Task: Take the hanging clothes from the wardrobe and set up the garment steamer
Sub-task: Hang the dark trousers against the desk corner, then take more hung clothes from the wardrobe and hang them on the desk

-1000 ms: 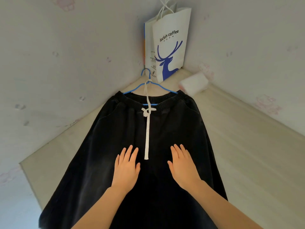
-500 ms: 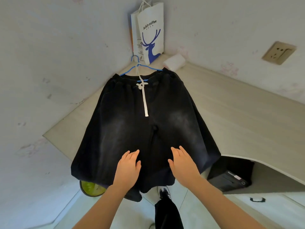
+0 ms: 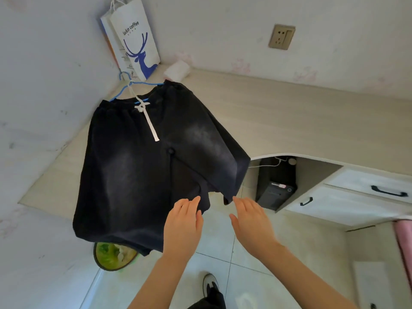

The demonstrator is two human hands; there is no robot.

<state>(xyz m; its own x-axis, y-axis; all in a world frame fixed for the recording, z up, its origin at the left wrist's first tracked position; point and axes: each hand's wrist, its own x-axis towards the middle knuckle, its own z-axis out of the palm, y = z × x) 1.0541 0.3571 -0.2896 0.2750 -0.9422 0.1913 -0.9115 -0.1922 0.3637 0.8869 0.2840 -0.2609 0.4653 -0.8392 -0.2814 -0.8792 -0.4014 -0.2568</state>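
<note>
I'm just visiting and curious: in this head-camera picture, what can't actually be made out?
All in the head view:
- Garment steamer and wardrobe: not in view at all.
- Green bin: its upper part is hidden by the black shorts.
- Blue hanger: its lower part is covered by the shorts' waistband.
- Paper bag: handles cut off by the top edge, small print too tiny to read.
- Left hand and right hand: open, holding nothing.
</note>
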